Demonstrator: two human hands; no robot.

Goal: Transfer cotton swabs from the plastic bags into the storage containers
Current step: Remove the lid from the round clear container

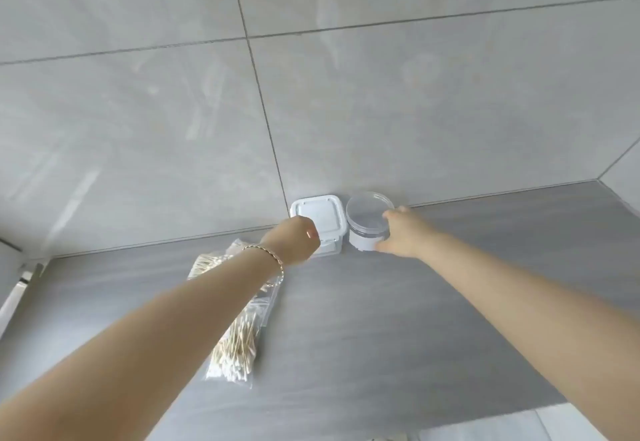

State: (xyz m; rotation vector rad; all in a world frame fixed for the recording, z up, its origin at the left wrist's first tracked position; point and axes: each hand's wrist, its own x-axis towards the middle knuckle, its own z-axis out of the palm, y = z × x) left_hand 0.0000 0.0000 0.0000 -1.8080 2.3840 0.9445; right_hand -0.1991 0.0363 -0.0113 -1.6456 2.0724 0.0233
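Two lidded storage containers stand against the tiled wall at the back of the grey counter: a square clear box with a white lid (320, 213) and a round clear tub (367, 222) right beside it. My left hand (298, 238), with a bracelet on the wrist, reaches to the square box's front left side; its fingers are hidden behind the hand. My right hand (398, 232) grips the round tub from the right, thumb at its base. Clear plastic bags of wooden cotton swabs (237, 319) lie on the counter, partly hidden under my left forearm.
The grey counter (398, 319) ends at a front edge at the lower right. The tiled wall (311, 94) rises directly behind the containers, with a corner on the right. A metal edge (20, 284) shows at the far left.
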